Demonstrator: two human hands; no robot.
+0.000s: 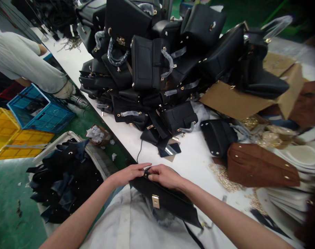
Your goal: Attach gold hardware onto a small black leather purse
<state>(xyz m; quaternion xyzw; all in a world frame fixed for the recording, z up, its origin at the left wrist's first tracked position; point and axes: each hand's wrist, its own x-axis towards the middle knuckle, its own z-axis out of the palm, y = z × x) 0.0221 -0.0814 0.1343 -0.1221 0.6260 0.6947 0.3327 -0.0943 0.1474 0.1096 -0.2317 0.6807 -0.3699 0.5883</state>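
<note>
A black handbag (170, 202) with a gold clasp (155, 201) on its front lies tilted against my body at the table's near edge. My left hand (133, 174) grips the bag's top left end, its fingers closed there. Close beside it, my right hand (164, 175) pinches the same upper corner with thumb and fingers, around a small dark part with a metal fitting. The fingertips hide most of that fitting. Just beyond my hands lies a phone (170, 149) on the white table (196, 152).
Black handbags (144, 62) with plastic-wrapped handles are heaped across the table. At right are a brown bag (262, 166), loose gold hardware (226, 178) and a cardboard box (237, 100). A bin (91, 148) of black pieces, crates (43, 114) and another person (30, 62) are at left.
</note>
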